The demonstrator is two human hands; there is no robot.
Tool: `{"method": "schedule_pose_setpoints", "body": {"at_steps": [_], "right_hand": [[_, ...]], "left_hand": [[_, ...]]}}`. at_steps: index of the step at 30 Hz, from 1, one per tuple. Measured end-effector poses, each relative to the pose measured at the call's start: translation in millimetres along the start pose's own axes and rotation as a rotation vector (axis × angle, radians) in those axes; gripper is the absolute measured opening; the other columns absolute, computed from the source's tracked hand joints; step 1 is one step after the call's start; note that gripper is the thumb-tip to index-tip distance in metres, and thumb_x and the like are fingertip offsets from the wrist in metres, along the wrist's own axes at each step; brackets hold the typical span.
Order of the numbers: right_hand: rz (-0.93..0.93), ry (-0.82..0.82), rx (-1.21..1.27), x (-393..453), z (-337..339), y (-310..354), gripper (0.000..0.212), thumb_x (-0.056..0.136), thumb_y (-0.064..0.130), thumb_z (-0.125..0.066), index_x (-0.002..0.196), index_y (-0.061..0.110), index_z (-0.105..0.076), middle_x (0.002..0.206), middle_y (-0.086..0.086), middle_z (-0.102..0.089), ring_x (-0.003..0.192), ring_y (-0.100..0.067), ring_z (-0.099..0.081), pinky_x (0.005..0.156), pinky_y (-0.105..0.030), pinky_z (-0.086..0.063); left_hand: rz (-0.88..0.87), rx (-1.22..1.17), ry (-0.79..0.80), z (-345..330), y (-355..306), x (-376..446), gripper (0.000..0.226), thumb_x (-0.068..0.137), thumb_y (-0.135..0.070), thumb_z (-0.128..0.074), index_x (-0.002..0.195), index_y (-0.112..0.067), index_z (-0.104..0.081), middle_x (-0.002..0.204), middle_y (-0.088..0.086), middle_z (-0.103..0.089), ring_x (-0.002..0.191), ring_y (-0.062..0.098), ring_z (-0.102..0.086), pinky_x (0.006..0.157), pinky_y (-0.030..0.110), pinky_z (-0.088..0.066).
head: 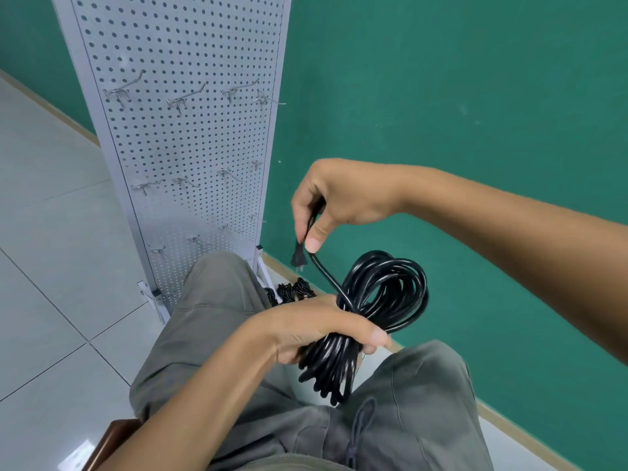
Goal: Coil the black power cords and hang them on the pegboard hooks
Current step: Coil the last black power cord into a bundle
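White pegboard point(180, 137) on pale tiled floor point(51, 232), green wall point(441, 96), both hands' fingers clamped on black cord point(380, 300)

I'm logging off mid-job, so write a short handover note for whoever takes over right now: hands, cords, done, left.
Left hand grips the coiled black power cord bundle around its middle, above the lap.
Right hand pinches that cord's free end just above its black plug, which hangs down.
Done: this cord is nearly all coiled; only the short tail is loose.
White perforated metal pegboard stands ahead against the green wall; its metal hooks carry nothing.
More black cords lie on the floor by its base.
Left: finish the tail, hang this coil, then the rest.
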State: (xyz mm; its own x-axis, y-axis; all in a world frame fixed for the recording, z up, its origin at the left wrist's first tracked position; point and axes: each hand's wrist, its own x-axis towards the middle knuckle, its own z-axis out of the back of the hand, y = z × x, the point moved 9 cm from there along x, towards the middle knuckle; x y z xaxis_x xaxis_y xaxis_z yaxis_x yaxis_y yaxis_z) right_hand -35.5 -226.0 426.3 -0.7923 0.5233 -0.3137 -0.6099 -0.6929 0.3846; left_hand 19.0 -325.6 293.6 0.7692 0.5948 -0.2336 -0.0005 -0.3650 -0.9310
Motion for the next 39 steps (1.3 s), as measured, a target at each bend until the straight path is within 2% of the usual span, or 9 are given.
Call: {"method": "schedule_pose_setpoints", "body": {"at_steps": [8, 13, 18, 22, 25, 28, 30, 34, 39], "right_hand": [[0.049, 0.151, 0.514, -8, -29, -37, 0.014, 0.099, 0.009, -0.062, 0.106, 0.008, -0.073, 0.093, 0.007, -0.075, 0.087, -0.013, -0.063, 0.09, -0.026, -0.044], [-0.001, 0.248, 0.924, -10, -62, -44, 0.076, 0.09, 0.072, -0.045, 0.118, 0.007, -0.072, 0.097, -0.012, -0.067, 0.088, -0.021, -0.06, 0.089, -0.033, -0.043], [0.047, 0.249, 1.18, -26, -83, -34, 0.101, 0.102, 0.066, -0.01, 0.091, -0.018, -0.064, 0.073, -0.02, -0.069, 0.058, -0.011, -0.07, 0.067, -0.038, -0.062], [0.289, 0.172, 1.399, -36, -90, -31, 0.123, 0.069, 0.079, -0.065, 0.133, -0.022, -0.04, 0.136, -0.025, -0.057, 0.124, -0.032, -0.063, 0.098, -0.039, -0.054], [0.325, 0.096, 1.348, -38, -93, -35, 0.096, 0.072, 0.077, -0.063, 0.111, -0.011, -0.054, 0.14, -0.005, -0.061, 0.121, -0.025, -0.065, 0.092, -0.037, -0.057], [0.305, 0.008, 1.213, -46, -79, -19, 0.048, 0.078, 0.076, -0.057, 0.094, 0.033, -0.073, 0.122, 0.004, -0.068, 0.112, -0.005, -0.066, 0.094, -0.026, -0.054], [0.247, -0.024, 1.2, -48, -71, -22, 0.039, 0.079, 0.07, -0.069, 0.089, 0.032, -0.074, 0.098, -0.014, -0.056, 0.098, -0.004, -0.064, 0.094, -0.024, -0.051], [0.267, 0.046, 1.139, -52, -64, -18, 0.022, 0.087, 0.048, -0.073, 0.092, 0.027, -0.07, 0.092, 0.011, -0.065, 0.091, -0.003, -0.062, 0.09, -0.02, -0.048], [0.147, -0.15, 1.068, -54, -62, -29, 0.037, 0.077, 0.061, -0.077, 0.079, 0.026, -0.064, 0.082, 0.013, -0.061, 0.084, -0.008, -0.06, 0.085, -0.021, -0.047]], "left_hand": [[-0.183, 0.015, 0.204, -25, -23, -14, 0.031, 0.077, -0.021, -0.067, 0.104, -0.007, -0.063, 0.072, 0.009, -0.048, 0.061, 0.017, -0.048, 0.064, 0.033, -0.045], [-0.282, -0.121, 0.32, -35, -36, -21, 0.036, 0.075, -0.019, -0.066, 0.107, -0.005, -0.056, 0.072, -0.003, -0.049, 0.06, 0.008, -0.048, 0.064, 0.023, -0.048], [-0.409, -0.468, 0.389, -20, -52, -27, 0.047, 0.08, -0.036, -0.078, 0.113, -0.01, -0.057, 0.078, -0.01, -0.05, 0.065, 0.005, -0.047, 0.068, 0.023, -0.044], [-0.499, -0.588, 0.309, 2, -61, -29, 0.046, 0.084, -0.033, -0.075, 0.116, -0.006, -0.056, 0.079, -0.008, -0.05, 0.065, 0.007, -0.05, 0.069, 0.025, -0.048], [-0.53, -0.55, 0.254, 9, -62, -29, 0.046, 0.084, -0.033, -0.076, 0.115, -0.007, -0.054, 0.078, -0.008, -0.05, 0.065, 0.007, -0.05, 0.069, 0.025, -0.049], [-0.501, -0.569, 0.275, 6, -57, -25, 0.045, 0.084, -0.034, -0.076, 0.114, -0.008, -0.055, 0.078, -0.009, -0.052, 0.065, 0.006, -0.049, 0.069, 0.025, -0.049], [-0.472, -0.62, 0.315, 1, -54, -23, 0.041, 0.085, -0.035, -0.075, 0.112, -0.009, -0.058, 0.078, -0.009, -0.052, 0.062, 0.006, -0.044, 0.069, 0.024, -0.05], [-0.444, -0.633, 0.329, -3, -51, -20, 0.038, 0.086, -0.037, -0.074, 0.11, -0.011, -0.06, 0.078, -0.01, -0.052, 0.062, 0.006, -0.045, 0.068, 0.023, -0.049], [-0.388, -0.703, 0.347, 0, -45, -18, 0.036, 0.089, -0.04, -0.073, 0.11, -0.012, -0.063, 0.08, -0.011, -0.057, 0.066, 0.005, -0.054, 0.07, 0.022, -0.05]]}}
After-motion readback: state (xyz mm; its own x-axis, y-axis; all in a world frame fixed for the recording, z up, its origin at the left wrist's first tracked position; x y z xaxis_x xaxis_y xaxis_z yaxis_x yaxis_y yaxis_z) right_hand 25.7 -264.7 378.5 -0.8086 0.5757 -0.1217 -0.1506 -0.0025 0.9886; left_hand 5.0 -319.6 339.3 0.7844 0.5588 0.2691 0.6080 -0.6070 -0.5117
